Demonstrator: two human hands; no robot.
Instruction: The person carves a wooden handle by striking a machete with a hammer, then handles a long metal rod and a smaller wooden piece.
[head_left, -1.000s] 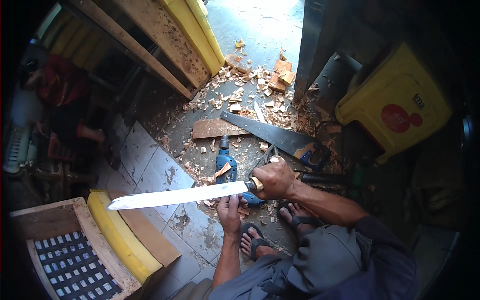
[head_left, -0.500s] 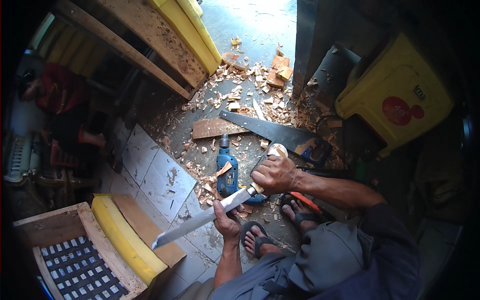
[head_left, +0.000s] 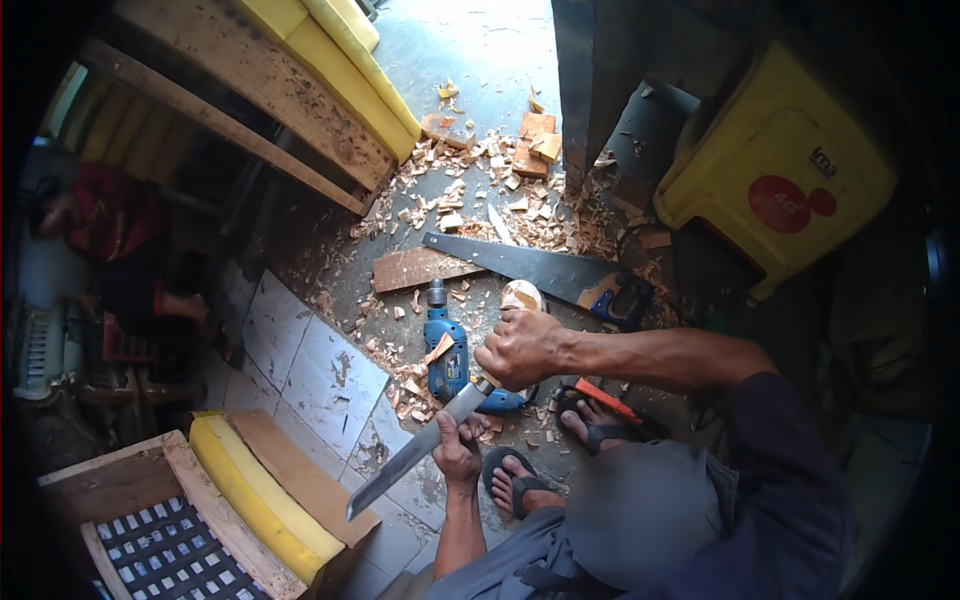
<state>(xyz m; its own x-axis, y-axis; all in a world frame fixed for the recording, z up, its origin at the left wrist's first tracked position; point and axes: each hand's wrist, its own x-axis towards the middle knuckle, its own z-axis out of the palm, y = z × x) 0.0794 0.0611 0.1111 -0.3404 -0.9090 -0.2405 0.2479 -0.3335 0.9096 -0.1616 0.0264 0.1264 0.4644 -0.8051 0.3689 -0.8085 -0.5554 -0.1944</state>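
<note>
My right hand is closed around the pale wooden handle of a machete, the handle's thick end rising above my fist. Its long steel blade slants down to the left. Lower on the blade, my left hand pinches it, thumb on the near face; the other fingers are partly hidden. Beneath the machete, a blue power drill lies on the floor with a wood chip on it. Beyond the drill are a handsaw and a flat wooden board, the saw's blade overlapping the board's end.
Wood chips and offcuts litter the floor. A yellow plastic stool lies at right. Wooden frames with yellow padding stand lower left and upper left. An orange-handled tool rests by my foot. Another person sits far left.
The machete blade has swung to a steeper slant, its tip lower and further right, and its face looks darker. My right hand has shifted slightly left; the whole view has moved a little.
</note>
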